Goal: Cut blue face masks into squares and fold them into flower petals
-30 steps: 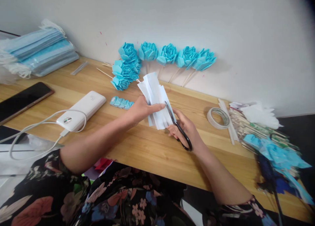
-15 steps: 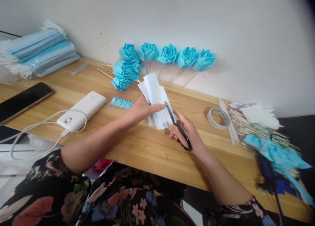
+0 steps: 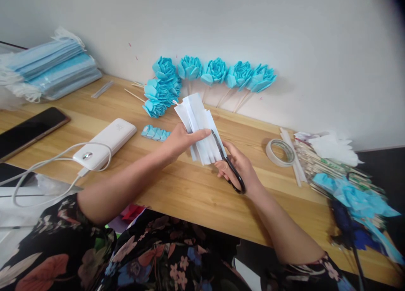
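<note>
While the wooden table (image 3: 190,198) spreads beneath everything, a thick stack of blue masks (image 3: 57,67) fills its far left corner. Along the wall lie blue flowers (image 3: 215,70) on thin sticks, fully formed by the look of them, and at the far right is a heap of sticks and blue scraps (image 3: 357,194).

The left hand (image 3: 183,141) grasps a bundle of white sheets (image 3: 204,149), thumb pressed on the near face. The bundle is held over the middle of the table, between the flowers and the person. Cutting seems to be underway rather than finished: the sheets hang together, no severed piece shows, and the part near the left thumb looks uncut. How deep any cut goes cannot be told. The bundle's long axis runs away from the person, its far end leaning left toward the flowers.

The right hand (image 3: 238,162) is closed around the handles of the scissors (image 3: 224,156), which point away and to the left along the bundle's right side, the tip just beside the left thumb. Only one blade is visible.

Smaller yet, a folded blue strip (image 3: 155,132) lies left of the left hand, and a tiny white loop (image 3: 175,102) pokes out at the bundle's far left corner.
</note>
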### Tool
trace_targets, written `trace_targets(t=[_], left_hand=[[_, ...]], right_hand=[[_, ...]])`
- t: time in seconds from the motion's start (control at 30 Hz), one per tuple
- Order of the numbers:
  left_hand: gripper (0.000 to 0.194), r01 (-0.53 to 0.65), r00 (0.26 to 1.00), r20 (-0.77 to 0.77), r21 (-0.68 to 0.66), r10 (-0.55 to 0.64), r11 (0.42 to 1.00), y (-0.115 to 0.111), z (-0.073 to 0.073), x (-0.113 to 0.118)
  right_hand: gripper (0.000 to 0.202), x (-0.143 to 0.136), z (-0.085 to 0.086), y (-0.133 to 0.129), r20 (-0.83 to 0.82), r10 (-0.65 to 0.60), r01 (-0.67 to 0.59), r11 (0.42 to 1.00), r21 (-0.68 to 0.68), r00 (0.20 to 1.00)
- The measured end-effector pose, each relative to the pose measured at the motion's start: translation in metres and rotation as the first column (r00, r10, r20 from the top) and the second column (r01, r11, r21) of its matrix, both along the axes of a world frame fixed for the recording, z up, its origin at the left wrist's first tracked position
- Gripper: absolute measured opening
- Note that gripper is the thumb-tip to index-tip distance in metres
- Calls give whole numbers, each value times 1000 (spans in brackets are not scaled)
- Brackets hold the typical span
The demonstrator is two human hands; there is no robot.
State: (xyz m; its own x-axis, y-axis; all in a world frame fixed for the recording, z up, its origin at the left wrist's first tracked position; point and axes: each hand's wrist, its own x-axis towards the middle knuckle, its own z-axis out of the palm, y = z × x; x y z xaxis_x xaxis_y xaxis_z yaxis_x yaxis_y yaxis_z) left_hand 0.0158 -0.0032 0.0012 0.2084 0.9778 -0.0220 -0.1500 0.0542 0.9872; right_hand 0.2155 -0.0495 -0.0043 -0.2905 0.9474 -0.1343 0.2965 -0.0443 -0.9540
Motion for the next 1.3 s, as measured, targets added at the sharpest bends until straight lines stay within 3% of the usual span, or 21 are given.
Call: trace_targets(t=[0.37,0.57,0.83,1.3], left_hand=[[44,-72,997,35,35,71,997,0,-1,-2],[52,-46,999,0,59,46,997,-3,3,1],[42,2,999,-34,53,0,999,-8,-2,5],[43,19,1000,-8,23,-19,1000,-7,-4,6]], right_hand=[[87,5,-2,1,-3,89,-89,993,78,996],[93,5,2,1,7,124,-124,989,85,992],[92,5,1,1,11,107,-108,991,79,994],[78,3,1,0,-1,90,-90,992,94,996]])
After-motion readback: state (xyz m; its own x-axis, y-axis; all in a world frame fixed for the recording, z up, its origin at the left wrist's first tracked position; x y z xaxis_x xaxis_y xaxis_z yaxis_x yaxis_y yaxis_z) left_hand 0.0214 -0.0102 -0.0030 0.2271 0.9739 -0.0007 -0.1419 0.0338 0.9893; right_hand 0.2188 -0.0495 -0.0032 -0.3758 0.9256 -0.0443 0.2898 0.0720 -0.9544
